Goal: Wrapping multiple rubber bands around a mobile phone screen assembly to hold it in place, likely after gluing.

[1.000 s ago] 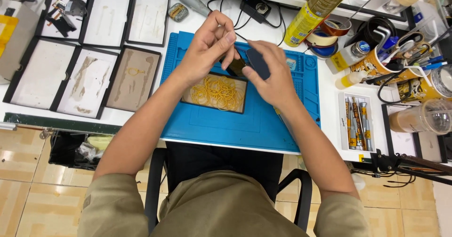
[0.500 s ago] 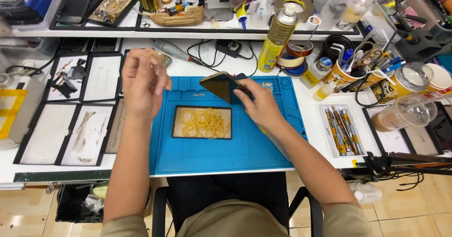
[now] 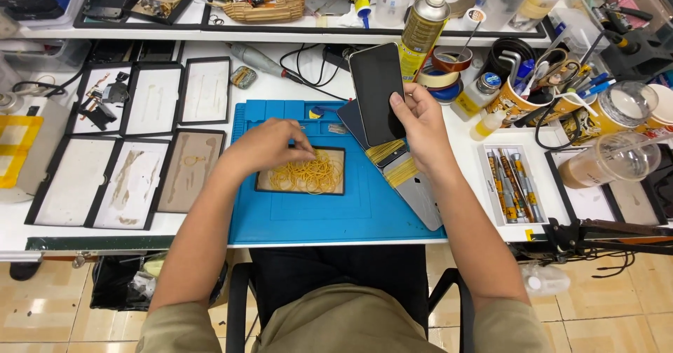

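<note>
A single view is given from a head-worn camera, aimed steeply down from above the seated person at the surface (image 3: 463,206); forearms, lap and floor tiles are taken in at close range.

We see a black phone (image 3: 376,93) held upright, far of the blue mat's right part. Yellow rubber bands (image 3: 308,173) lie heaped in a shallow black tray (image 3: 261,183) at mat centre.

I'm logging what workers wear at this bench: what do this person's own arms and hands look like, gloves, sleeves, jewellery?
Both hands are bare: no gloves on the left hand or the right hand. No ring, watch or wristband shows on either. The forearms are uncovered to above the elbow. Short khaki-olive sleeves cover only the upper arms, part of a plain top of the same colour with no visible markings.
</note>
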